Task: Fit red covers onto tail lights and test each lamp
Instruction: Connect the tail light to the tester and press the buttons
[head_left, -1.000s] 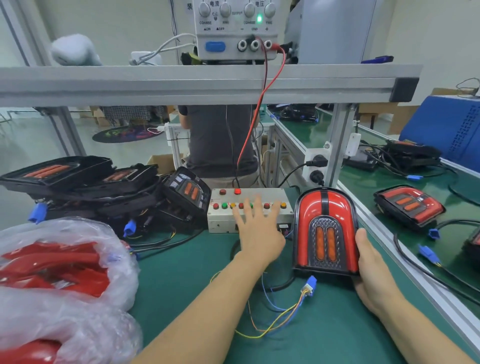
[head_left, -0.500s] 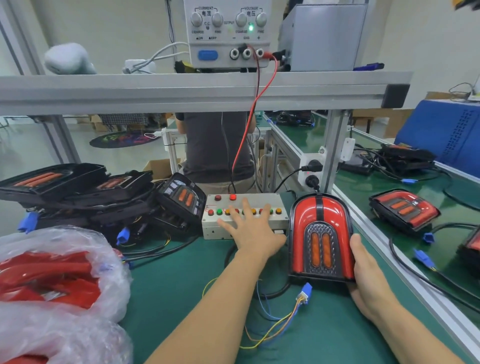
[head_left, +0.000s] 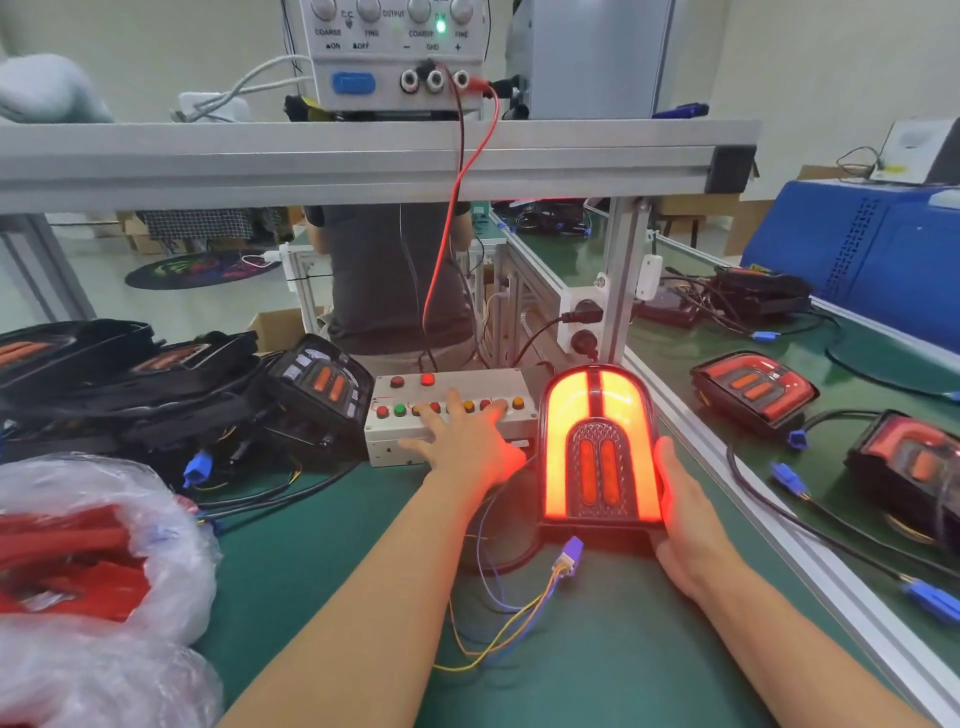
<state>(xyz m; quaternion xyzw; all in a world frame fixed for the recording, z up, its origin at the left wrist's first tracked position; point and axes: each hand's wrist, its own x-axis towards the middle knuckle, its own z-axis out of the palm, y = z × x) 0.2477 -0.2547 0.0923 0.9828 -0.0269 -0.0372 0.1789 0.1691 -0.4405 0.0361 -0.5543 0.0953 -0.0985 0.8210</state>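
Nearest, thin yellow and blue wires (head_left: 498, 631) are laid loose on the green table (head_left: 597, 670). They are joined by a small purple plug (head_left: 570, 552) just under the tail light (head_left: 599, 447), likely so that power can reach the lamp.

The tail light is stood up near the right edge of the table, with its red cover turned toward the person so the glow can be checked. It is lit bright orange-red. It is held by the right hand (head_left: 684, 525), which is wrapped round its lower right side – probably so it is not tipped over while it is tested.

To the left, a clear bag (head_left: 104, 587) of red covers is kept within reach, ready to be used.

A bit farther, the left hand (head_left: 464, 441) is laid flat on the button box (head_left: 452, 415), with its fingers spread out straight over the row of coloured buttons. One button seems to be pressed, but which one cannot be told.

Left of the box, black lamps without covers (head_left: 171, 384) are piled up. On the next table to the right, covered lamps (head_left: 753, 387) are laid flat – perhaps done already.

Farthest, a power box (head_left: 395, 52) is set on the metal shelf (head_left: 363, 156), and a red lead (head_left: 457, 182) is hung down from it toward the button box.
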